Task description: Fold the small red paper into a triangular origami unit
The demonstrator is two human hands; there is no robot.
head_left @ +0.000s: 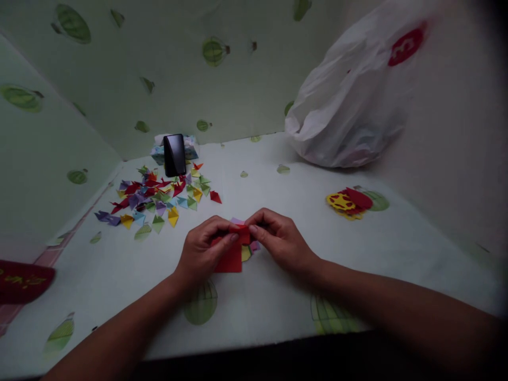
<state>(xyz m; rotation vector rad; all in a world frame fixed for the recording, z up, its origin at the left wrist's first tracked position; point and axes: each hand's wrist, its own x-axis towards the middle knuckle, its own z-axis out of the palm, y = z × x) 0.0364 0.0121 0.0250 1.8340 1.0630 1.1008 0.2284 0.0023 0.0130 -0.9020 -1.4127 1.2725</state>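
Between my two hands is a small piece of folded red paper [243,234], pinched at its edges. My left hand [204,246] grips its left side with thumb and forefinger, and my right hand [280,241] pinches its right corner. Beneath them on the table lies a flat red paper sheet [232,263], with yellow paper [246,253] and purple paper [255,246] showing partly from under my fingers. The rest of these sheets is hidden by my hands.
Many-coloured folded paper pieces [151,196] lie heaped at the back left. Behind them a phone [174,154] leans on a tissue box [191,147]. Yellow and red paper cut-outs [343,202] lie right, before a white plastic bag [341,116]. A red item [26,282] sits at the left edge.
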